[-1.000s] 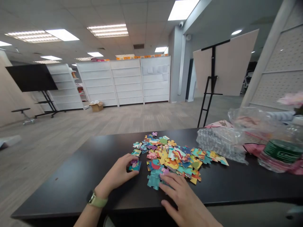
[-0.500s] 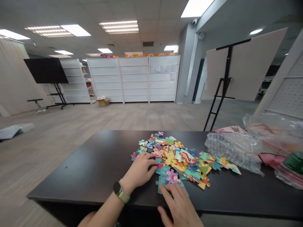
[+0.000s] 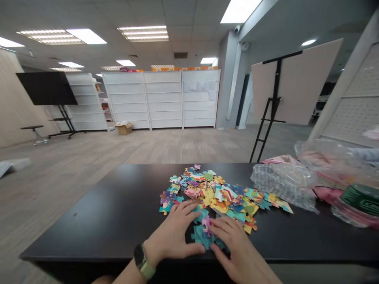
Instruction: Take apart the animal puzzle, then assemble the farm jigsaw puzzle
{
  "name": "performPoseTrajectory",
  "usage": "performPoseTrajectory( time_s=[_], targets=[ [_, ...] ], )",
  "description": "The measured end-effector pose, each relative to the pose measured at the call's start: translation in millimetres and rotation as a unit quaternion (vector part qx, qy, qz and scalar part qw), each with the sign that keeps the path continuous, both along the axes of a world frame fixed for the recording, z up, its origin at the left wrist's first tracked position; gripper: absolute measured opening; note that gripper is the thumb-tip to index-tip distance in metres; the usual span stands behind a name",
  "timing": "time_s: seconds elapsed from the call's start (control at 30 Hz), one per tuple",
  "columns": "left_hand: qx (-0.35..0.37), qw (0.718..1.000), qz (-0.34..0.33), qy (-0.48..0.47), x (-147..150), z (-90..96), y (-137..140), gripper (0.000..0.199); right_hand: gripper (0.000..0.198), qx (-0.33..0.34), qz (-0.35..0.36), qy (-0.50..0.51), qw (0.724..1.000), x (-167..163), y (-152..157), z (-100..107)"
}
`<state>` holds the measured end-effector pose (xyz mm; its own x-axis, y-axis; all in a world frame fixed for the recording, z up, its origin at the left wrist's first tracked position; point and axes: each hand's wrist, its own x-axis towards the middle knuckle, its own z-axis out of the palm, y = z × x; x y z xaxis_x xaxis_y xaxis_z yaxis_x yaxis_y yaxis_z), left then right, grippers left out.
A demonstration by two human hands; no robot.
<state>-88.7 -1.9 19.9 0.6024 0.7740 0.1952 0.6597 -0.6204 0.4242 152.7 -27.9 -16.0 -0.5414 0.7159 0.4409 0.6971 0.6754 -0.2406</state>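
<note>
On the dark table (image 3: 118,213) lies a loose heap of colourful jigsaw pieces (image 3: 220,197). My left hand (image 3: 177,228), a watch on its wrist, is open at the heap's near left side, fingers spread over teal puzzle pieces (image 3: 201,238). Above those teal pieces is a purple puzzle piece (image 3: 205,224) with a face-like print. My right hand (image 3: 233,240) touches its right side with the fingertips and partly covers it. The right thumb stays apart from these fingers, by the teal pieces. What lies beneath both palms is hidden.
Clear plastic packaging (image 3: 284,183) and pink bags lie on the right of the table, beside a green-labelled item (image 3: 361,199). Past the table stand an easel-like board stand (image 3: 274,102), white shelves (image 3: 162,100), a screen on a stand (image 3: 47,88) and a cardboard box (image 3: 123,128).
My right hand has moved up and onto the purple piece, which now sits slightly further left and partly covered. My left hand has come nearer, its thumb stretched toward the teal pieces. The view has turned slightly right.
</note>
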Motion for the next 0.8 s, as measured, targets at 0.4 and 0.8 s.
performPoseTrajectory(
  time_s=[0.4, 0.8],
  targets=[
    [-0.027, 1.0, 0.01, 0.009, 6, -6.8, -14, 0.047, 0.034, -0.126, -0.148, 0.318, 0.928, 27, 30, 3],
    [-0.021, 0.995, -0.076, 0.066, 22, 0.8, -19, 0.076, 0.028, -0.172, 0.001, 0.111, 0.979, 26, -11, 25]
  ],
)
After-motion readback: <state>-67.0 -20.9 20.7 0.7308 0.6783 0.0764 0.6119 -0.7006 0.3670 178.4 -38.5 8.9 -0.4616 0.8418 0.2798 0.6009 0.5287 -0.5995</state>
